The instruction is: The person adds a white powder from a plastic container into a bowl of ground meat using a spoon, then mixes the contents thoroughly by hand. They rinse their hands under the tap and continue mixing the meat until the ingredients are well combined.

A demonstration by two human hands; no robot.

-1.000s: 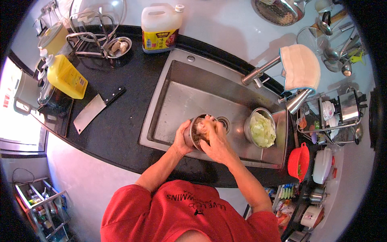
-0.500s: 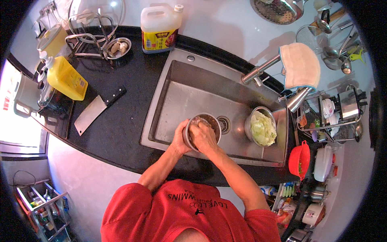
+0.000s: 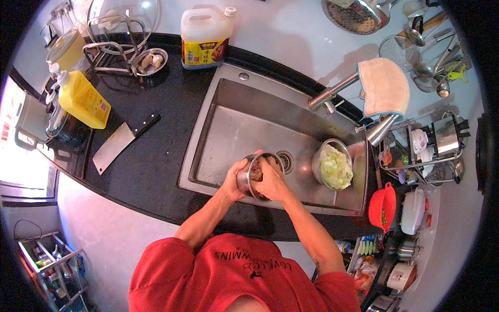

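Observation:
Over the near side of the sink, my left hand (image 3: pixel 232 182) is closed on the left side of a small steel bowl (image 3: pixel 244 184). The bowl tilts to the right. Inside it lies moist pinkish-brown food (image 3: pixel 255 171), which looks like raw meat. My right hand (image 3: pixel 274 186) reaches in from the right, its fingers bent and pressed against the food. Its fingertips are partly hidden within the bowl. To the right, a second steel bowl (image 3: pixel 316 165) stands in the sink, filled with pale green cabbage leaves (image 3: pixel 335 167).
A cleaver (image 3: pixel 117 145) lies on the black counter (image 3: pixel 166 151) to the left. Behind stand a large jug (image 3: pixel 208 39), a yellow bottle (image 3: pixel 86 99) and a small dish (image 3: pixel 161 52). The faucet (image 3: pixel 332 96) reaches over the sink (image 3: pixel 228 125). A red basket (image 3: pixel 382 205) sits to the right.
The small bowl has tipped toward the right, showing more of its outer left wall. My right hand has turned and shifted slightly rightward inside it. My left hand keeps its grip.

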